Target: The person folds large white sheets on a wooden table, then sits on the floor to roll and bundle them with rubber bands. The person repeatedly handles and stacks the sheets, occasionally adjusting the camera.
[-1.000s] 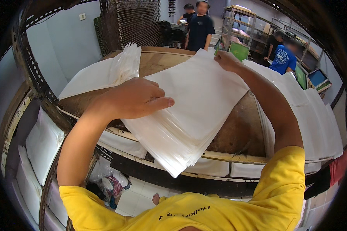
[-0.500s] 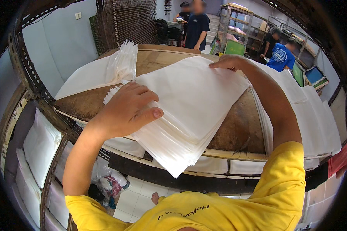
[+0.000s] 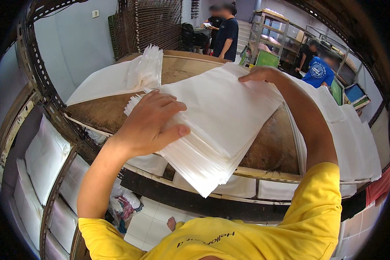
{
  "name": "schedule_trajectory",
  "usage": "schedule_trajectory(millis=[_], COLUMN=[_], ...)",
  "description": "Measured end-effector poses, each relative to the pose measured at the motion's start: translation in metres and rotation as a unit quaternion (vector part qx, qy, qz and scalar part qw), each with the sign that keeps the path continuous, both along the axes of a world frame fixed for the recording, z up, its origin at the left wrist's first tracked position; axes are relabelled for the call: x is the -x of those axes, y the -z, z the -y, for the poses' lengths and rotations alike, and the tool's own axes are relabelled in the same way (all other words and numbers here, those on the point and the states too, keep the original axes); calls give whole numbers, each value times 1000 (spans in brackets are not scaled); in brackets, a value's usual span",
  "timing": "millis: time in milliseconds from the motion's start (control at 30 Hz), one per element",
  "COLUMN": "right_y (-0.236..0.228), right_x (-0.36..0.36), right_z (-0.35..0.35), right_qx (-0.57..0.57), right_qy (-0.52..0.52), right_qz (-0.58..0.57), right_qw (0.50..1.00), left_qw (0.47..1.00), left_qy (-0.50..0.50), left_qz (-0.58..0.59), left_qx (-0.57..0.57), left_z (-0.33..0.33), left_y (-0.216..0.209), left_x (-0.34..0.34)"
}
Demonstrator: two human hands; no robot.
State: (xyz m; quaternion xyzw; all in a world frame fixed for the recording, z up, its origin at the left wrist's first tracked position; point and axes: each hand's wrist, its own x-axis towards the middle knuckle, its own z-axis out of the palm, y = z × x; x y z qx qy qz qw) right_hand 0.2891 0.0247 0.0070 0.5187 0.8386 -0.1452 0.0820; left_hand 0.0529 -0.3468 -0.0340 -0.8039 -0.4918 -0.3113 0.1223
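Note:
A thick stack of thin white sheets [image 3: 229, 108], with glossy plastic-looking edges, lies tilted on a brown wooden tabletop [image 3: 271, 141]. Its layers fan out unevenly along the near left side. My left hand [image 3: 154, 123] grips this left edge, the thumb stretched over the top and the fingers bent. At the far right edge my right hand [image 3: 262, 76] has hold of the stack, its thumb side on the top sheet and its other fingertips hidden. Behind my left hand rests another white bundle [image 3: 121, 78], its bunched end standing up.
More white sheets [image 3: 355, 138] lie in overlapping piles along the right side. Metal shelf posts [image 3: 41, 73] frame the left, with white stacks [image 3: 47, 158] below. People [image 3: 226, 37] stand beyond the table, and another in blue [image 3: 318, 71] is at the far right.
The view has shifted slightly, so the table and stack appear a little to the right. Both hands keep their places on the stack.

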Motion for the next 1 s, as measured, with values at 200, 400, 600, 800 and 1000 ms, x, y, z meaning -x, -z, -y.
schedule_trajectory(millis=[200,400,600,800,1000], right_y=[4,3,1,1,-12], right_x=[2,6,1,4,-14], right_z=[4,-2,10,12,-4], right_qx=[-15,3,-102,-68,-85], right_qy=[2,1,-43,-26,-157], right_qz=[-25,-7,-9,-25,-73], right_qw=[1000,1000,994,997,981], left_qw=[1000,1000,1000,1000,1000], left_qy=[17,15,19,8,22], left_qz=[-24,-7,1,-4,-1], left_qx=[3,-11,-20,3,0], left_z=[10,7,7,7,2], left_y=[5,12,15,17,16], left_x=[10,9,10,12,9])
